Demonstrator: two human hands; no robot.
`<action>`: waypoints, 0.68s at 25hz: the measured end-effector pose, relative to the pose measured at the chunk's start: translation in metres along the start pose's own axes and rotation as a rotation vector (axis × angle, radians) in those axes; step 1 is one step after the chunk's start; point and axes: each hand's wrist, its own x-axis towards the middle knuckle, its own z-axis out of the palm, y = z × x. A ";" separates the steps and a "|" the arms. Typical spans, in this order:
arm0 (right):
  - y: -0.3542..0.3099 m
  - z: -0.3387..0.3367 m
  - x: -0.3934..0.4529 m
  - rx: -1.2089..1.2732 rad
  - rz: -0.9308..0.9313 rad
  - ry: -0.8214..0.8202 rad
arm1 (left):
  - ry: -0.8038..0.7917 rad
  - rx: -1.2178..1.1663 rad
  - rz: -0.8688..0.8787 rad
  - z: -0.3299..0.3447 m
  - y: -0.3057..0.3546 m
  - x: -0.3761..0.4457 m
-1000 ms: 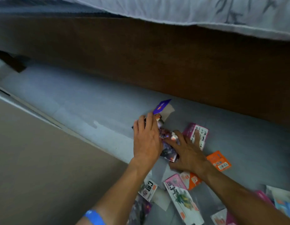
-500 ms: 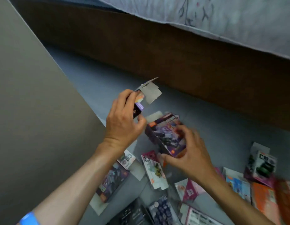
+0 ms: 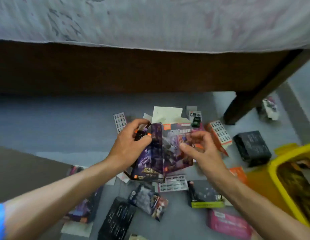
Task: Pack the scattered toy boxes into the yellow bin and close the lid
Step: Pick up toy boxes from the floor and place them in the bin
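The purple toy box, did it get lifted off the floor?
Yes. The purple toy box was down on the grey floor a second ago; now both hands hold it up.

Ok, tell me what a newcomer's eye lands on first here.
Both hands, left and right, hold purple toy boxes at centre, above the grey floor. More boxes lie scattered around them, and the yellow bin stands open at the right edge.
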 end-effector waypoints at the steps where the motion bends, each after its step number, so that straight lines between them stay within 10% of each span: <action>1: -0.004 -0.014 -0.012 0.037 0.036 0.062 | -0.062 -0.029 0.018 0.011 0.009 -0.005; 6: -0.020 -0.052 -0.073 0.212 0.209 -0.004 | -0.250 -0.101 0.179 0.067 0.045 -0.042; 17: -0.035 -0.232 -0.199 0.385 0.002 0.530 | -0.363 0.097 0.422 0.179 0.170 -0.082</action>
